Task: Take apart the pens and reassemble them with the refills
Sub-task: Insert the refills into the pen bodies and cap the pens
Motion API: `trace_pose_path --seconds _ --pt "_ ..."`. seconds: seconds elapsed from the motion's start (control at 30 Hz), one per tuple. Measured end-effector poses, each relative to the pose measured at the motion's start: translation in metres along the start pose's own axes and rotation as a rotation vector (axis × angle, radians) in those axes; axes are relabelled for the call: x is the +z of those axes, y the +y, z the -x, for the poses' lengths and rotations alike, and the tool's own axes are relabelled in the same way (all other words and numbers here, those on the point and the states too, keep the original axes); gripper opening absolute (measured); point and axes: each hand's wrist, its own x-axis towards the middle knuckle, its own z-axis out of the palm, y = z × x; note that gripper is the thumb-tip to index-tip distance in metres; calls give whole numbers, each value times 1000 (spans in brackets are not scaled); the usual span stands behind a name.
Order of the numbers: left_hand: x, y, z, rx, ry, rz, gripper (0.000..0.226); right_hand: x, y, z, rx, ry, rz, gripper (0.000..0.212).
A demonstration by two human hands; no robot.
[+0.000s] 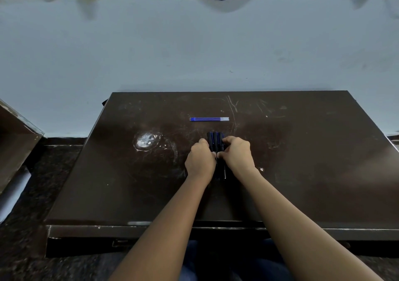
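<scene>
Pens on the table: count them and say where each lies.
3 pens, side by side in a bundle at the middle of the table, between the left hand and right hand. The hands cover their middles, so another may be hidden.

My left hand (200, 157) and right hand (236, 154) cover the middle of the pens (215, 139), so I can't tell which pen each grips. The refills (209, 119) are too small to count surely. My elbows are cut off below.
</scene>
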Motion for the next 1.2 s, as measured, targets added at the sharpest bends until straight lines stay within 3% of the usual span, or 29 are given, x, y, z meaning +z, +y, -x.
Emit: trace_pose_path --seconds 0.8,1.03,1.2 --pt "-21 -13 -2 -57 44 -59 30 23 -12 -7 -28 -43 -37 53" --pt "-26 -13 -4 -112 69 -21 30 4 -16 -17 -34 140 -20 44" --pt "-30 -8 -6 -117 121 25 29 -16 -35 -51 -143 112 182 40"
